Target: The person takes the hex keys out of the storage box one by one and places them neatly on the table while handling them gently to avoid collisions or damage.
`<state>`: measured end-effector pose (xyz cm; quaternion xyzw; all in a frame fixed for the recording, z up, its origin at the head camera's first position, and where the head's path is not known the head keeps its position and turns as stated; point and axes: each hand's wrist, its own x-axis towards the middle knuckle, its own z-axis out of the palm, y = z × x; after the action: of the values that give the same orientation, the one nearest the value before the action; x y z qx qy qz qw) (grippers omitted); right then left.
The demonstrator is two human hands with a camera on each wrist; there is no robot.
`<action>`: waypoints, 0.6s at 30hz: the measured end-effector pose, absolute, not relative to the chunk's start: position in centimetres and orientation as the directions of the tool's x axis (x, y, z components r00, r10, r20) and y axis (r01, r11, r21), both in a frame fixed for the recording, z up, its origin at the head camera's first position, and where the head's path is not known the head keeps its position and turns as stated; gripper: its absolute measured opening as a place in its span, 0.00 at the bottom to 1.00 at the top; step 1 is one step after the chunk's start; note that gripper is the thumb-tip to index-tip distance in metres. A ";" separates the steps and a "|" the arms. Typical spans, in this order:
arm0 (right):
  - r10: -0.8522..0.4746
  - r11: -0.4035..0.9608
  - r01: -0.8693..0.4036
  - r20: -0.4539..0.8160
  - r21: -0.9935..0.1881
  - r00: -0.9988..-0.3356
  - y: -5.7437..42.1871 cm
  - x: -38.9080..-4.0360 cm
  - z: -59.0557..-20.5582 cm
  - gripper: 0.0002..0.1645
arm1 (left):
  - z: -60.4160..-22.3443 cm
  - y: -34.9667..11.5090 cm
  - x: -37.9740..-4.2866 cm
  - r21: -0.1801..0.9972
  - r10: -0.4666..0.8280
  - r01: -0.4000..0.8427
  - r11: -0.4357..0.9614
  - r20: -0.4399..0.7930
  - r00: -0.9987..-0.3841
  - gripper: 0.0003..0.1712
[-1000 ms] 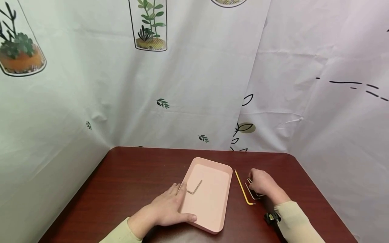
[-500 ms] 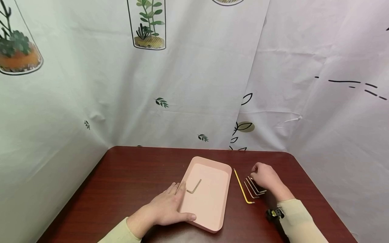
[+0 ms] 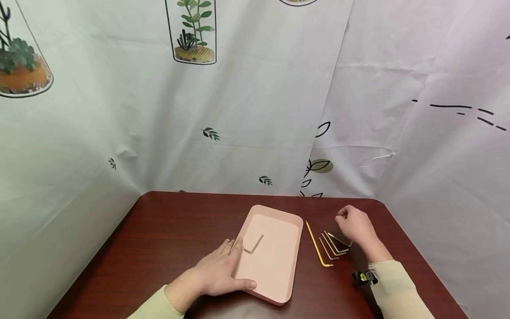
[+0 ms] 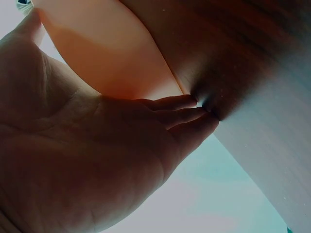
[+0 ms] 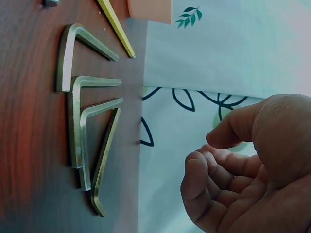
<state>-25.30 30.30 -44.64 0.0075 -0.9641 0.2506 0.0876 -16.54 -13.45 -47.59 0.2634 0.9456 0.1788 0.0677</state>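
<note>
My left hand [image 3: 217, 272] rests along the left rim of the pink tray [image 3: 275, 299], its fingers at the long side and its thumb over the near corner. In the left wrist view, fingertips [image 4: 204, 116] lie against the tray's outer wall. One bronze-coloured hex key [image 3: 257, 243] lies inside the tray. Right of the tray, a yellow hex key [image 3: 315, 243] lies on the table, with several bare-metal hex keys [image 5: 76, 126] beside it. Just beyond these hovers my right hand [image 3: 356, 226], fingers loosely curled, holding nothing; a gap shows between thumb and index finger.
The dark red-brown table [image 3: 179, 221] has rounded far corners. White patterned cloth [image 3: 247, 110] hangs behind it and on both sides. A small device [image 3: 364, 278] is strapped at the right wrist.
My right hand has drawn back from the hex keys, up and to the right, uncovering them. The rightmost key now lies at a slant to the others. My left hand stays on the tray.
</note>
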 end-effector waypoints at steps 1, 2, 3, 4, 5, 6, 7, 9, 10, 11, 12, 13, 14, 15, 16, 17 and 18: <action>0.032 0.873 -0.061 0.182 -0.483 -0.983 30.3 -25.3 -44.6 0.13 | -47.6 -13.5 -16.5 0.374 0.522 0.473 0.798 -0.034 -0.853 0.76; 0.036 0.872 -0.062 0.189 -0.485 -0.981 30.2 -25.3 -44.5 0.14 | -47.6 -13.4 -16.5 0.376 0.521 0.472 0.798 -0.035 -0.853 0.76; 0.039 0.871 -0.062 0.193 -0.488 -0.980 30.2 -25.3 -44.5 0.14 | -47.6 -13.4 -16.5 0.376 0.520 0.471 0.798 -0.036 -0.853 0.76; 0.040 0.870 -0.063 0.198 -0.489 -0.979 30.1 -25.3 -44.4 0.15 | -47.5 -13.4 -16.5 0.376 0.521 0.471 0.798 -0.037 -0.853 0.76; 0.042 0.870 -0.063 0.201 -0.490 -0.979 30.1 -25.3 -44.4 0.15 | -47.5 -13.4 -16.5 0.377 0.520 0.470 0.798 -0.039 -0.853 0.76; 0.045 0.869 -0.062 0.203 -0.491 -0.978 30.0 -25.3 -44.4 0.15 | -47.5 -13.4 -16.5 0.377 0.520 0.469 0.799 -0.040 -0.853 0.76; 0.046 0.867 -0.061 0.202 -0.494 -0.978 29.9 -25.3 -44.3 0.16 | -47.5 -13.4 -16.5 0.377 0.520 0.468 0.799 -0.042 -0.853 0.76; 0.046 0.863 -0.061 0.199 -0.501 -0.979 29.6 -25.2 -44.2 0.16 | -47.5 -13.5 -16.5 0.375 0.519 0.467 0.801 -0.046 -0.853 0.76; 0.046 0.862 -0.062 0.199 -0.503 -0.979 29.5 -25.2 -44.2 0.16 | -47.5 -13.5 -16.5 0.375 0.519 0.467 0.801 -0.047 -0.853 0.76; 0.046 0.860 -0.062 0.198 -0.506 -0.979 29.4 -25.1 -44.1 0.16 | -47.5 -13.5 -16.5 0.375 0.518 0.465 0.802 -0.047 -0.854 0.76; 0.046 0.858 -0.061 0.196 -0.510 -0.980 29.3 -25.1 -44.1 0.16 | -47.5 -13.5 -16.5 0.375 0.518 0.465 0.802 -0.048 -0.854 0.76; 0.046 0.855 -0.061 0.193 -0.514 -0.980 29.1 -25.1 -44.0 0.16 | -47.5 -13.5 -16.5 0.375 0.518 0.465 0.802 -0.047 -0.854 0.76; 0.044 0.855 -0.063 0.192 -0.516 -0.980 29.0 -25.0 -44.0 0.17 | -47.6 -13.5 -16.5 0.375 0.517 0.465 0.802 -0.046 -0.855 0.76; 0.042 0.854 -0.065 0.192 -0.516 -0.980 28.9 -25.0 -44.0 0.17 | -47.6 -13.5 -16.5 0.376 0.516 0.464 0.802 -0.045 -0.855 0.76; 0.041 0.854 -0.066 0.193 -0.516 -0.980 28.8 -25.0 -43.9 0.17 | -47.6 -13.5 -16.5 0.377 0.516 0.464 0.802 -0.044 -0.855 0.76; 0.039 0.855 -0.069 0.195 -0.515 -0.980 28.7 -24.9 -43.9 0.17 | -47.6 -13.5 -16.5 0.377 0.516 0.464 0.801 -0.043 -0.855 0.76; 0.036 0.856 -0.073 0.199 -0.513 -0.979 28.6 -24.9 -43.9 0.17 | -47.7 -13.5 -16.5 0.377 0.517 0.465 0.801 -0.043 -0.855 0.76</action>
<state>-24.90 28.63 -43.95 0.0098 -0.9579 0.2686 0.1013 -16.53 -13.47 -47.65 0.2593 0.9463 0.1793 0.0717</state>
